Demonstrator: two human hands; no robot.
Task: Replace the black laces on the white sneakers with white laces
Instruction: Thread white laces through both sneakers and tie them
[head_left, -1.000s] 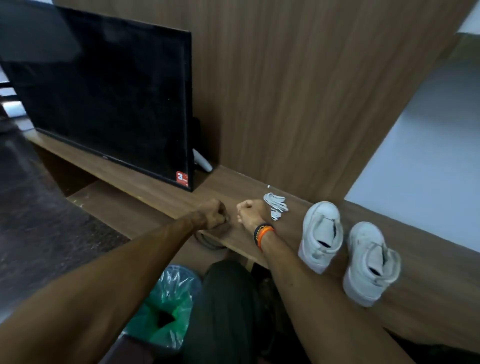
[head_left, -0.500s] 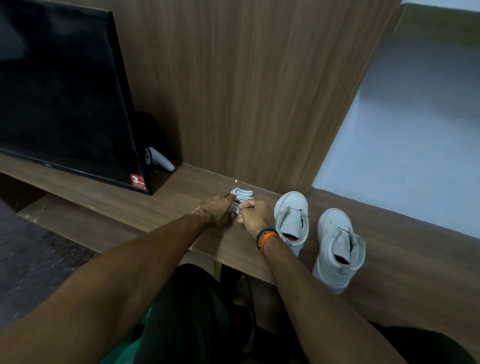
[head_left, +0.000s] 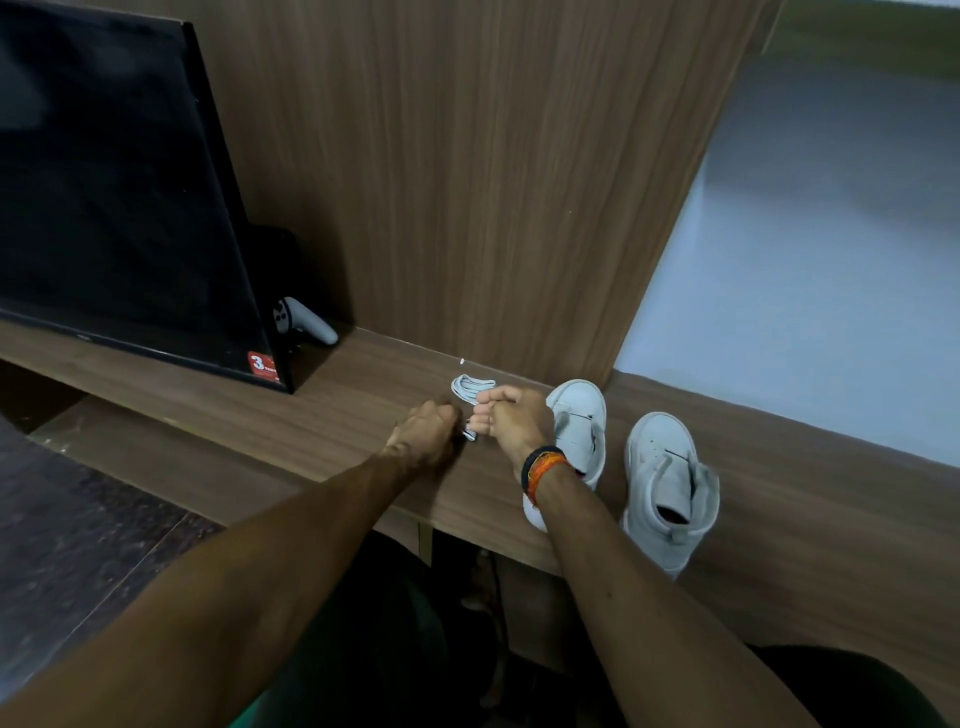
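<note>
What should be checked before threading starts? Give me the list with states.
1. White laces within reach on the wooden shelf: ok.
2. Left hand and right hand both gripping the lace bundle: ok.
3. Bundle unwound: not ok.
4. Black laces out of the near sneaker and far sneaker: ok, none visible.
5. Sneakers steady: ok, though their heels overhang the edge.
6. Eyelets clear: cannot tell.

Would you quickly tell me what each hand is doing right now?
Left hand: fingers curled, pinching the white laces.
Right hand: fingers curled on the same laces.
</note>
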